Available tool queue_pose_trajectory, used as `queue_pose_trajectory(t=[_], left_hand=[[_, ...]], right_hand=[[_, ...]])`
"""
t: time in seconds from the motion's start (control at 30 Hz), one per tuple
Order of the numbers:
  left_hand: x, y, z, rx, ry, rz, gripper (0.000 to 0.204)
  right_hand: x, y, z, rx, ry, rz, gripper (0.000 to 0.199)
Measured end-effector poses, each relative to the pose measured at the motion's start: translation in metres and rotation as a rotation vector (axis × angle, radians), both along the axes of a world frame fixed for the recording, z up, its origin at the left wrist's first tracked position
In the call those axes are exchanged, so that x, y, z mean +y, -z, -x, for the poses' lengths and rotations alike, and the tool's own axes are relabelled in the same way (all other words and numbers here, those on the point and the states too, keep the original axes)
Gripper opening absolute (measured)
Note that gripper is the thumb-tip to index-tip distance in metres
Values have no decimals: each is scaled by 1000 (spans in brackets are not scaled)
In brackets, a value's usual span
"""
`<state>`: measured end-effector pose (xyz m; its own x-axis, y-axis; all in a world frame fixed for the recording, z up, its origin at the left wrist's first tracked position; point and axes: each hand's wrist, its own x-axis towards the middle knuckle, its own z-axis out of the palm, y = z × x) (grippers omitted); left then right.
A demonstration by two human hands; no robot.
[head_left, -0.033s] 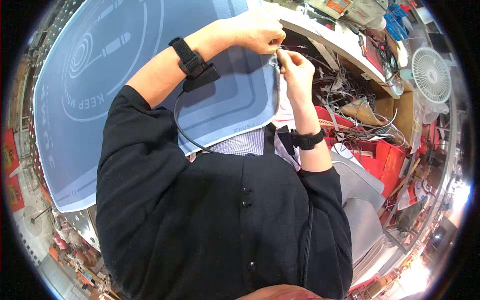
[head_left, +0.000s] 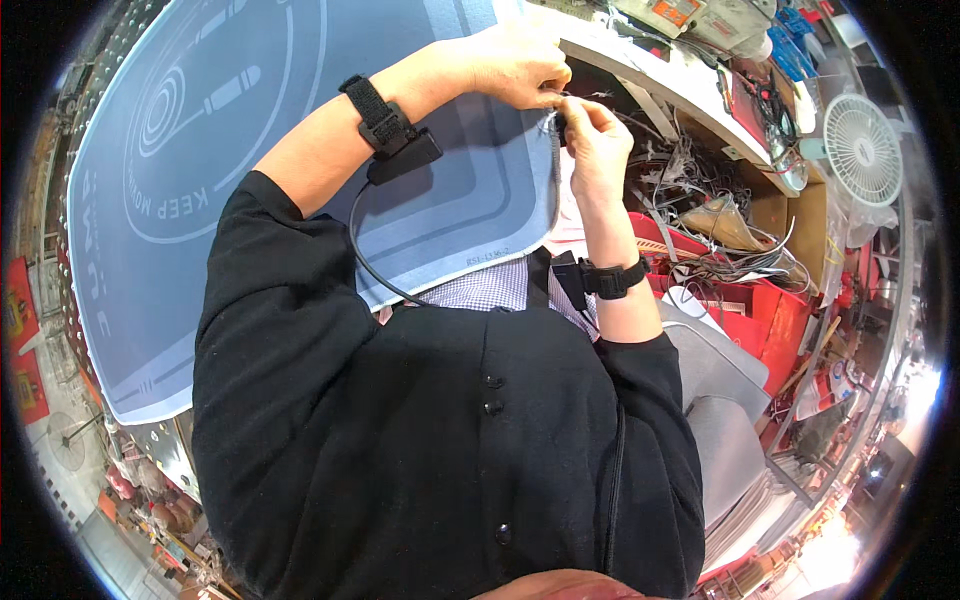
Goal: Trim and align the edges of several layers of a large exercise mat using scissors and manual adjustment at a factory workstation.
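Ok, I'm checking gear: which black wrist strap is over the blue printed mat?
The left wrist strap: the blue printed mat spreads beneath it, while the right wrist strap sits beyond the mat's right edge.

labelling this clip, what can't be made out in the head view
Head view:
What, if anything, the left hand and right hand pinch: hidden by the hands.
Blue mat: upper part cut off by picture's top edge.
Checked cloth: partly covered by mat and black top.
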<state>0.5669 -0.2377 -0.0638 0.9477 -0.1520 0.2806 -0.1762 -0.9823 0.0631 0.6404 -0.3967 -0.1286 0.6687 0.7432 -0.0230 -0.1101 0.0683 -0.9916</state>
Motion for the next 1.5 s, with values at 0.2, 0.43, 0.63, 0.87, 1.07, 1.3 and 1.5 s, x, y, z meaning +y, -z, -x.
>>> queue_pose_trajectory(t=[0.2, 0.43, 0.63, 0.87, 1.07, 1.3, 1.5], left_hand=[[0, -8, 1, 118, -23, 136, 17], [1, 0, -3, 46, 47, 306, 12], [-5, -6, -7, 174, -64, 273, 16], [-9, 9, -6, 115, -29, 352, 16], [-7, 29, -6, -26, 43, 192, 12], [-12, 28, 0, -102, -11, 32, 4], [-15, 17, 4, -265, -57, 44, 13]], right_hand=[[0, -6, 5, 617, -13, -555, 7], [-5, -11, -4, 506, -78, -593, 12], [0, -24, -5, 111, -167, -288, 15], [-6, -16, -2, -277, -58, -180, 13], [-11, -17, 3, -489, -2, -104, 13], [-14, -22, -16, 85, -332, -124, 13], [-3, -50, -40, -15, -740, 99, 26]])
